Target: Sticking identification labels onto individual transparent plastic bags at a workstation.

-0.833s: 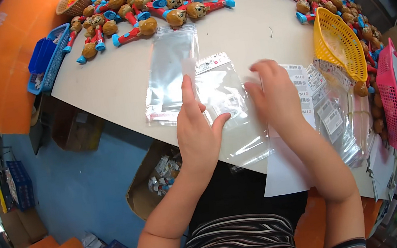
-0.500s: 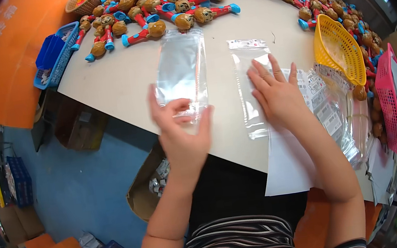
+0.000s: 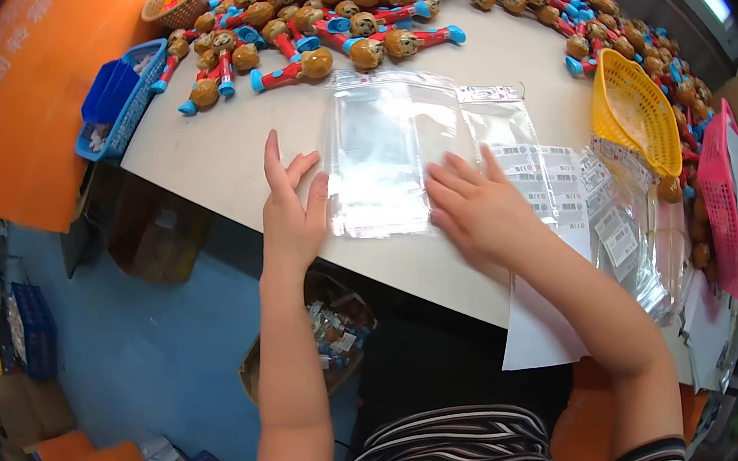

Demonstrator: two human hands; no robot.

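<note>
Head: bags [image 3: 374,156] (clear) beside left grip [image 3: 287,227].

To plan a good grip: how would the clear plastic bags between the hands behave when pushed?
The clear plastic bags are probably floppy, since they look thin and lie flat. Their glossy, reflective surfaces suggest they may slide easily over each other. They seem light, looking flat and unfilled.

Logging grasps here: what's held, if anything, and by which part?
No grip shows clearly: the right hand overlaps clear, rectangular plastic bags at right; the open left hand is by their left edge.
</note>
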